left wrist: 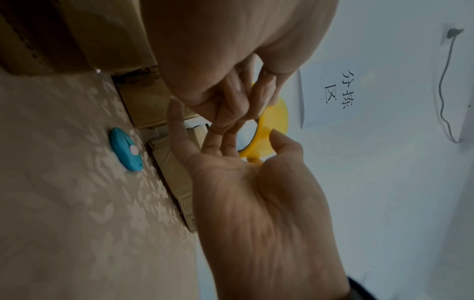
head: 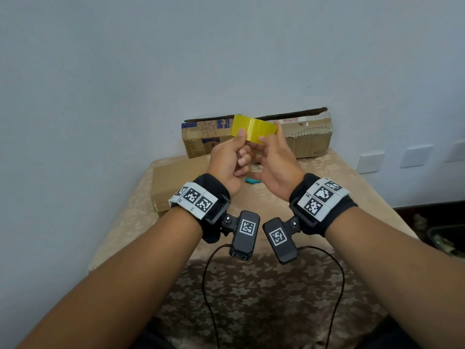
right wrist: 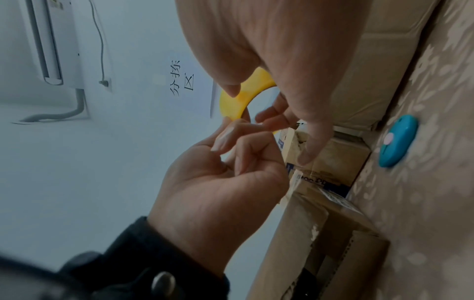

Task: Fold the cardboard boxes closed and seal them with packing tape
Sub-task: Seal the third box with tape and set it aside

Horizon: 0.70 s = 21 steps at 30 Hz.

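Both hands hold a yellow tape roll up above the table, in front of the boxes. My left hand has its thumb on the roll's outer face and its fingers curled under it. My right hand pinches the roll's right side between thumb and fingers. In the left wrist view the roll shows past the right hand's thumb. A long worn cardboard box leans against the wall with its top flaps open. A flat brown box lies at the left.
A teal box cutter lies on the floral tablecloth under my hands, also seen as the cutter and the cutter. The wall stands right behind the boxes. A dark bin sits on the floor at right.
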Motion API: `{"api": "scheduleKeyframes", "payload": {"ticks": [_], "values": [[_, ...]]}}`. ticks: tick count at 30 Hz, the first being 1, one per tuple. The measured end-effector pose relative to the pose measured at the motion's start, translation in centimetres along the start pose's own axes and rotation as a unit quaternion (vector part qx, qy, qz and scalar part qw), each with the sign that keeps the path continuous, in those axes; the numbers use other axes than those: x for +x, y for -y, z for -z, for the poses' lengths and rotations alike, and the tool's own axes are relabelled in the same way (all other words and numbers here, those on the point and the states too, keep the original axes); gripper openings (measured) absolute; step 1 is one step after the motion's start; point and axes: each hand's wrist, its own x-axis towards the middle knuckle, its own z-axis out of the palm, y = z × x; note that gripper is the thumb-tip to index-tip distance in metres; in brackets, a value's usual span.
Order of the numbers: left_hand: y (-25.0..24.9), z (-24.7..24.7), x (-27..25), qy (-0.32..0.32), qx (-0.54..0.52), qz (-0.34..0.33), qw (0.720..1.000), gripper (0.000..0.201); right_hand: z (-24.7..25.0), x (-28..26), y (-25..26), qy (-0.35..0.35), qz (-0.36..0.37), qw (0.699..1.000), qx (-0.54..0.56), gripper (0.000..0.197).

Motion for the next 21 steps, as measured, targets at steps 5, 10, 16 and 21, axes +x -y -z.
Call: {"api": "scheduleKeyframes", "payload": {"ticks": [5,10,16,21], "values": [[0.3,0.1,-0.3,-0.013,0.001,0.001,1.0,0.028,-0.3,0.3,-0.2,-0.041,0.037,0.998,-0.02,0.071],[0.5,0.3,-0.3,-0.017,-0.009,0.008,1.0,0.029,-0.3,0.4,-0.1,-0.049,0.06,0.997,-0.028,0.072],[0.8,0.4,-0.2,-0.016,-0.015,0.015,1.0,0.025,-0.3,0.0,0.2,-0.058,0.091,0.992,-0.063,0.069],[1.2,0.4,-0.4,-0.029,-0.027,0.023,0.999,0.025,-0.3,0.0,0.0,-0.064,0.11,0.988,-0.089,0.07]]}}
